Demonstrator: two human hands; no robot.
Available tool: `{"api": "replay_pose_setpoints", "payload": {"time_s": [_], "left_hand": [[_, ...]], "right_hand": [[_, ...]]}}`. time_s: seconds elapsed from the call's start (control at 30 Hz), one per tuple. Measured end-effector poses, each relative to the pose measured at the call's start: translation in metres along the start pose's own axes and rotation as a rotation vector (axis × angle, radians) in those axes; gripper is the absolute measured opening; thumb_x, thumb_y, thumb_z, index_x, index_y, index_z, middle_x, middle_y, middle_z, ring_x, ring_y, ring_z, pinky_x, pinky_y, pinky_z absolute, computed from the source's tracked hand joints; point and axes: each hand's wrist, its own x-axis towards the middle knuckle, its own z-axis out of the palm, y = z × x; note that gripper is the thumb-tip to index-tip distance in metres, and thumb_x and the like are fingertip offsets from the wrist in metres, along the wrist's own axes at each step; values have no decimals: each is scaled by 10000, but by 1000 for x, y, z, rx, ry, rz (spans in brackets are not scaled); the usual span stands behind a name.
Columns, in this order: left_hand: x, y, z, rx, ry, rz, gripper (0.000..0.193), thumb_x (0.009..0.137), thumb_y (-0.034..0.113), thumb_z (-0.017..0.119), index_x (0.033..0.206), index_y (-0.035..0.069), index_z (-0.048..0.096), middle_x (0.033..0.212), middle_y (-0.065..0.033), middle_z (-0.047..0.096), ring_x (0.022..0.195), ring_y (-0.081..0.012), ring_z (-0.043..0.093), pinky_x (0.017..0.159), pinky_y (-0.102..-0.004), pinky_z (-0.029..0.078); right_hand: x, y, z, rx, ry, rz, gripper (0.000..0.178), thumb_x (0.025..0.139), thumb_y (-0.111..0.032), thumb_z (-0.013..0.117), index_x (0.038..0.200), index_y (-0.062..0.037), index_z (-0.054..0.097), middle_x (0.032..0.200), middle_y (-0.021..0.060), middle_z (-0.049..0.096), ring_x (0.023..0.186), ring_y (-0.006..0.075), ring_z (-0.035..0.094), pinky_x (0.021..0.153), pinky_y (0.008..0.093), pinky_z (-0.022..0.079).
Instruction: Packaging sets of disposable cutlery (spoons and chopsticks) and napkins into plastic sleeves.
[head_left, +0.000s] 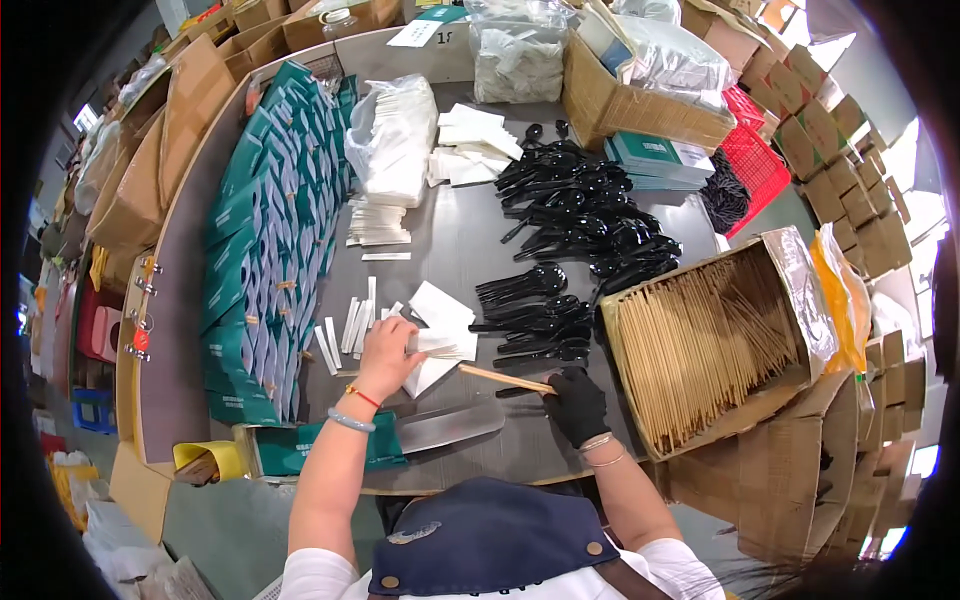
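Observation:
My bare left hand (388, 356) is closed at the edge of a small white paper piece (438, 345), which looks like a folded napkin. More white napkins (440, 303) lie under and beyond it, and narrow white strips (358, 326) lie to its left. In a black glove, my right hand (576, 406) grips wooden chopsticks (506, 378) that point left. A dark handle (515, 393) shows beside that hand; whether it is held is unclear. Nearer my body, a teal paper sleeve (385, 445) sits around a grey metal chute (452, 425).
Teal sleeves (270, 240) stand stacked along the left wall. Black plastic spoons (575, 200) heap at the centre right. An open carton (640, 440) of chopsticks stands on the right. Stacked white napkins (400, 140), teal cards (655, 160) and a red basket (755, 165) are farther back.

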Motion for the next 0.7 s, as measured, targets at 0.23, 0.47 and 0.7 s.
{"api": "replay_pose_setpoints", "payload": {"time_s": [0.23, 0.47, 0.7], "left_hand": [[-11, 8, -2, -133, 163, -14, 225, 730, 87, 762, 838, 40, 570, 728, -114, 582, 704, -300, 583, 645, -395, 471], [-54, 47, -31, -667, -255, -327, 204, 736, 67, 778, 818, 22, 596, 691, -49, 622, 618, -87, 546, 568, -275, 462], [-39, 34, -8, -54, 221, -60, 202, 699, 129, 794, 831, 66, 655, 841, -76, 605, 810, -298, 585, 733, -394, 476]], "right_hand": [[2, -11, -21, -62, -12, 5, 227, 729, -206, 734, 944, -166, 670, 881, 70, 615, 822, 297, 625, 692, 440, 503], [20, -27, -46, 292, 130, -15, 147, 772, -130, 728, 904, -93, 677, 821, 116, 620, 734, 307, 627, 645, 385, 496], [29, -58, -37, 376, 7, -87, 176, 762, -127, 757, 909, -67, 682, 818, 118, 644, 739, 296, 640, 657, 362, 504]]}}
